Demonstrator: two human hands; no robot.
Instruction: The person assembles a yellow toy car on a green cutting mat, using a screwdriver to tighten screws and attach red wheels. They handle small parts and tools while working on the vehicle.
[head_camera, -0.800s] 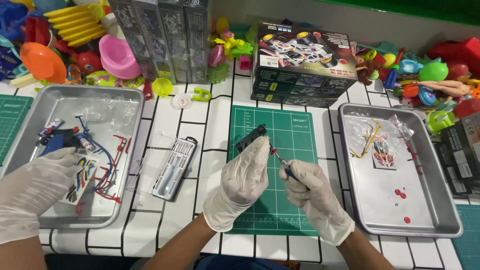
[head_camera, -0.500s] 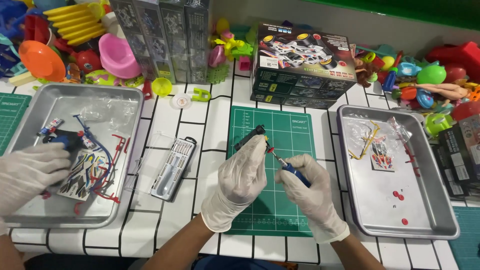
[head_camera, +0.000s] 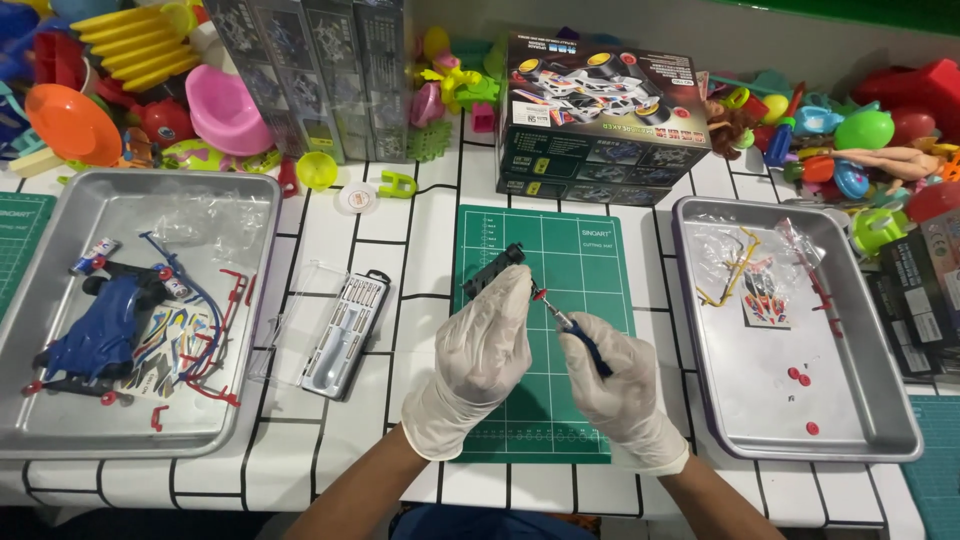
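White gloves cover both our hands, and they meet over the green cutting mat (head_camera: 580, 300) in the middle of the tiled table (head_camera: 420, 210). From the head camera, the only view we have, our left hand (head_camera: 480, 355) is closed around a small black toy-car part (head_camera: 492, 270). Its long axis runs diagonally, from the fingers up and away to the left, and its far end sticks out past the knuckles. Our right hand (head_camera: 620, 385) is closed around a small screwdriver (head_camera: 572, 330) with a blue handle. The shaft slants up and to the left, and its tip sits at a little red piece (head_camera: 540, 295) just beside the black part, right at our left fingertips. So the part lies up and to the left of the right hand, and tool and part lean much the same way, the tool meeting the part at its near end. We cannot tell whether the tip is seated in a screw; it is too small to see.

To the left, well apart from the hands, a clear case of small screwdrivers (head_camera: 340, 330) lies open. Beyond it a metal tray (head_camera: 60, 440) holds a blue car body (head_camera: 100, 335) and red bits. On the right a second metal tray (head_camera: 880, 440) holds a sticker sheet (head_camera: 765, 295) and a few red pieces. A dark model-kit box (head_camera: 600, 120) stands behind the mat.
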